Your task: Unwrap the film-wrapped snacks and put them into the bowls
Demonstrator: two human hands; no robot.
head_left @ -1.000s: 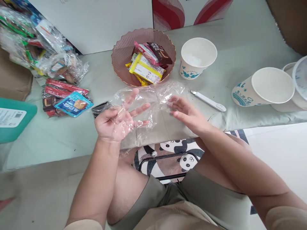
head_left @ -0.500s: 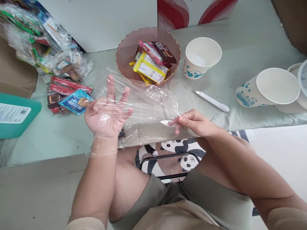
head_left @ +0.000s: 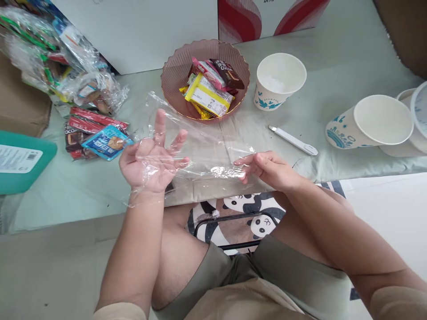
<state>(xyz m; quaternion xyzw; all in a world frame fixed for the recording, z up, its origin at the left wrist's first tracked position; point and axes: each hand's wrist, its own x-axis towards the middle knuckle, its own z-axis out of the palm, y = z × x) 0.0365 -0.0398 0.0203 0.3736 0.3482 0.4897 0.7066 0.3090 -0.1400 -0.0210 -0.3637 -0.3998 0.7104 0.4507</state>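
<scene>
My left hand [head_left: 150, 160] is raised palm up over the table's near edge, fingers spread, inside a thin clear plastic glove [head_left: 200, 149] whose loose film stretches to the right. My right hand [head_left: 267, 168] pinches the free end of that film between thumb and fingers. Behind the hands stands a pink ribbed bowl [head_left: 173, 75] holding several wrapped snacks [head_left: 208, 91].
A pile of snack packets [head_left: 96, 135] and clear bags of snacks [head_left: 60, 62] lie at the left, with a teal box [head_left: 20, 160] beyond. Paper cups [head_left: 280, 80] [head_left: 370, 122] stand at the right, and a white tool [head_left: 293, 140] lies between. A panda-patterned stool [head_left: 243, 222] is below.
My left hand went from sideways to palm up inside the plastic glove. My right hand closed on the film's end and drew it taut to the right, then eased slightly.
</scene>
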